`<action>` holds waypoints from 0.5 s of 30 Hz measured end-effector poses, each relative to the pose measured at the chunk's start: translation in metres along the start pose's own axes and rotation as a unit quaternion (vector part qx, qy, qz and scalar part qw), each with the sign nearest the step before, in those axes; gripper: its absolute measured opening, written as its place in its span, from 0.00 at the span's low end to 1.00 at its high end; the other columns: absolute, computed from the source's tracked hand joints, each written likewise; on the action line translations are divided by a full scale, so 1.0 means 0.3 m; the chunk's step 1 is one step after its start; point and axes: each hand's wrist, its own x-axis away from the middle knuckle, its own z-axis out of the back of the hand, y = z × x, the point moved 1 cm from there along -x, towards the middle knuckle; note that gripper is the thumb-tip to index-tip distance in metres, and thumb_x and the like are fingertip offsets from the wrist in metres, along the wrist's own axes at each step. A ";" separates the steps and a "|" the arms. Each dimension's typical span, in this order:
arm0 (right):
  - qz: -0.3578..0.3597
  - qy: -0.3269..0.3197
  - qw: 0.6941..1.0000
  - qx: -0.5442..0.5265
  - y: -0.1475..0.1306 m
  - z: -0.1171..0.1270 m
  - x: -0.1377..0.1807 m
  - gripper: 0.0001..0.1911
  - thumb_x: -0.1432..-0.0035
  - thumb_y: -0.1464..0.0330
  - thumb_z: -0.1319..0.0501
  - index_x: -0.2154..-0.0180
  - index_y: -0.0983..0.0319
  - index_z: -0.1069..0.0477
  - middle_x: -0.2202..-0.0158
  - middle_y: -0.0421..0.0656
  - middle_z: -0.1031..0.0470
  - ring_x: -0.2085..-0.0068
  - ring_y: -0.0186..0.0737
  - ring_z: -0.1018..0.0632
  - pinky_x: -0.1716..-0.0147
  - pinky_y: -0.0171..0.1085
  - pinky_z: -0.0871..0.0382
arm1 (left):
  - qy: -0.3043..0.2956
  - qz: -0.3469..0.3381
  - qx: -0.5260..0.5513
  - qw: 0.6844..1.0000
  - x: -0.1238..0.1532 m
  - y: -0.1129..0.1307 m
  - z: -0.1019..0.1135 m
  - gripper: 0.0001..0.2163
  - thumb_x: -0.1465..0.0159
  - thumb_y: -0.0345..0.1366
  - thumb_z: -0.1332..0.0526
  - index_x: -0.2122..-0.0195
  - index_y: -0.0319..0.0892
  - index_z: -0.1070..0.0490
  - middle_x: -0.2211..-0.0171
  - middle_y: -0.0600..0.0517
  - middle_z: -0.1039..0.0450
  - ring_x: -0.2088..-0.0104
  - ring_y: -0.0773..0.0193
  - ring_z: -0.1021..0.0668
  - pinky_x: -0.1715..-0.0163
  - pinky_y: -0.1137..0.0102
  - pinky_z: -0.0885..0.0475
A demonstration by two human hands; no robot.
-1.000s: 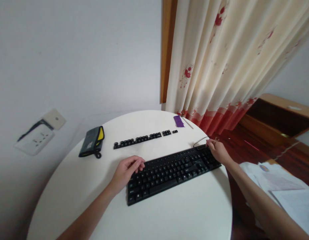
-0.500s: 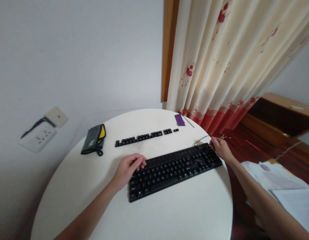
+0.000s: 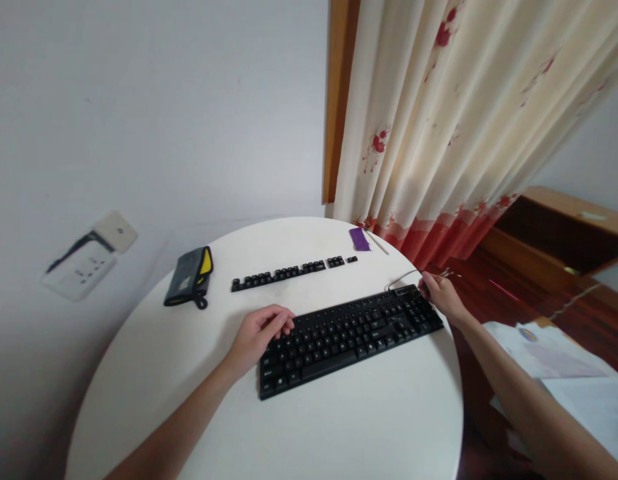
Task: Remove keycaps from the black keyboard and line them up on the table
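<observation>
A black keyboard point(image 3: 349, 340) lies slanted on the white round table point(image 3: 339, 427), its uppermost row bare of keycaps. At its upper left corner, my left hand point(image 3: 263, 333) is closed, fingers curled together against the edge; the fingertips are partly hidden. My right hand point(image 3: 439, 293) grips the upper right corner with bent fingers, beside the keyboard's thin cable point(image 3: 396, 279). Behind the keyboard, loose black keycaps point(image 3: 289, 273) stand in a line of groups, apart from both hands.
A grey and yellow wallet point(image 3: 186, 277) lies at the table's left. Near the back edge are a purple cloth piece point(image 3: 359, 239) and a thin stick point(image 3: 378, 243). Papers point(image 3: 583, 393) lie on a lower surface at right. A curtain point(image 3: 419, 133) hangs behind.
The view has shifted very slightly. Both hands keep their places at the keyboard's corners, and the keyboard and keycaps lie as before.
</observation>
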 end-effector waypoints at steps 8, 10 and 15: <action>-0.019 0.013 1.000 -0.021 -0.017 -0.003 0.008 0.26 0.40 0.48 0.46 0.76 0.63 0.32 0.85 0.38 0.36 0.83 0.32 0.37 0.82 0.33 0.45 | -0.003 0.000 0.001 1.000 0.004 0.001 0.003 0.13 0.35 0.43 0.40 0.65 0.38 0.24 0.73 0.49 0.24 0.73 0.66 0.26 0.74 0.74 0.32; -0.018 0.016 0.999 -0.026 -0.016 -0.002 0.009 0.26 0.41 0.48 0.46 0.76 0.63 0.31 0.85 0.38 0.36 0.83 0.32 0.37 0.82 0.33 0.45 | -0.005 -0.001 0.001 1.000 0.003 -0.003 0.004 0.13 0.35 0.43 0.40 0.65 0.38 0.24 0.73 0.50 0.24 0.73 0.66 0.26 0.74 0.74 0.32; -0.054 0.031 0.997 -0.055 -0.003 0.004 0.009 0.27 0.44 0.46 0.45 0.76 0.63 0.32 0.85 0.38 0.36 0.83 0.32 0.37 0.84 0.33 0.46 | -0.004 -0.001 -0.001 1.000 0.004 -0.001 0.005 0.13 0.35 0.43 0.40 0.66 0.38 0.24 0.72 0.49 0.24 0.73 0.66 0.26 0.74 0.73 0.32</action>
